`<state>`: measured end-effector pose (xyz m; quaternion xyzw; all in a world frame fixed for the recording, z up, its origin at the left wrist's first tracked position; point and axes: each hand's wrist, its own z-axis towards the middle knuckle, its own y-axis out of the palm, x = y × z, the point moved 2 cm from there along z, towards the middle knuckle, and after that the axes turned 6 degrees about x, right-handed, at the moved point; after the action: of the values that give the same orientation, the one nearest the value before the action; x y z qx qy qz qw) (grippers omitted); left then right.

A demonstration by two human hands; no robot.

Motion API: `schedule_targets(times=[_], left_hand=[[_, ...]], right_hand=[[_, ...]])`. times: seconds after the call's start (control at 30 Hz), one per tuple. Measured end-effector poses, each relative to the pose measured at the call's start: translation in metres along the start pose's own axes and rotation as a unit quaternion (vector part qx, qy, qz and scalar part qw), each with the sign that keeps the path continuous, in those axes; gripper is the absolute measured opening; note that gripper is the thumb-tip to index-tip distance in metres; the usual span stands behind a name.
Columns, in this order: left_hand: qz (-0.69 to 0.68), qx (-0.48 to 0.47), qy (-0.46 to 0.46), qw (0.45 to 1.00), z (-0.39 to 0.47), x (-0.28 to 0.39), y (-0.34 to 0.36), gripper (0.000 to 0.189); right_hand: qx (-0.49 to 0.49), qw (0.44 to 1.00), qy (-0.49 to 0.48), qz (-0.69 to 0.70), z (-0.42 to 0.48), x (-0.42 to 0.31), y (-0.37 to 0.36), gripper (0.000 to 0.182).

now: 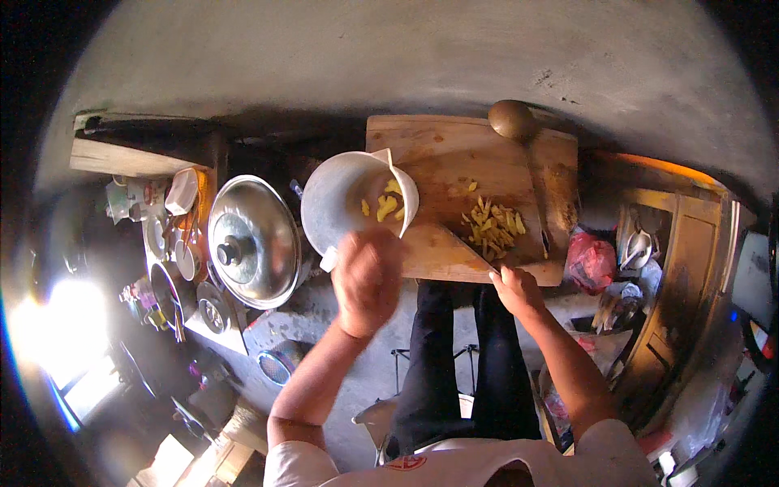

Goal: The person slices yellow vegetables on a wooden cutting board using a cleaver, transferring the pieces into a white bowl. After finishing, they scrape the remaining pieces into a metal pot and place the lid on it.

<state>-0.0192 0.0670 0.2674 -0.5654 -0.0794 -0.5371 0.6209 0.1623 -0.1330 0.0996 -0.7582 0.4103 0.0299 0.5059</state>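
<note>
My right hand grips a knife at the front edge of the wooden cutting board. The blade slants up and left over the wood. A heap of pale yellow vegetable pieces lies just beyond it, with one loose slice farther back. My left hand is blurred, with curled fingers, in front of the near rim of a pale metal pot. Whether it holds something or touches the rim is unclear. Several yellow pieces are inside the pot, whose mouth faces right, towards the board.
A large ladle lies along the board's right side. Left of the pot stands a domed metal lid, near bowls and containers. A red plastic bag and a wooden cabinet are at right. A wall rises behind.
</note>
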Motion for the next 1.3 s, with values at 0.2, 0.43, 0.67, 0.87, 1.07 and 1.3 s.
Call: schedule_targets(times=[0.2, 0.43, 0.67, 0.87, 1.07, 1.3], left_hand=[[0.008, -0.233, -0.262, 0.936, 0.033, -0.082, 0.021, 0.017], [0.253, -0.512, -0.15, 0.807, -0.032, -0.218, 0.11, 0.031], [0.178, -0.449, -0.278, 0.83, -0.061, -0.272, 0.148, 0.038], [0.188, -0.384, -0.317, 0.847, -0.055, -0.28, 0.112, 0.045], [0.052, -0.326, -0.304, 0.894, 0.043, -0.12, 0.052, 0.027], [-0.27, -0.156, -0.447, 0.838, 0.018, 0.019, -0.022, 0.045]], right_hand=[[0.048, 0.999, 0.023, -0.003, -0.005, -0.006, 0.024, 0.029], [0.048, 0.998, -0.002, 0.041, -0.012, -0.01, 0.024, 0.026], [0.047, 0.996, 0.005, 0.073, -0.01, -0.007, 0.02, 0.027], [0.05, 0.995, 0.012, 0.08, -0.008, -0.01, 0.029, 0.026], [0.057, 0.995, 0.03, 0.075, -0.004, 0.0, 0.013, 0.025], [0.088, 0.995, 0.016, 0.041, 0.001, 0.006, 0.008, 0.024]])
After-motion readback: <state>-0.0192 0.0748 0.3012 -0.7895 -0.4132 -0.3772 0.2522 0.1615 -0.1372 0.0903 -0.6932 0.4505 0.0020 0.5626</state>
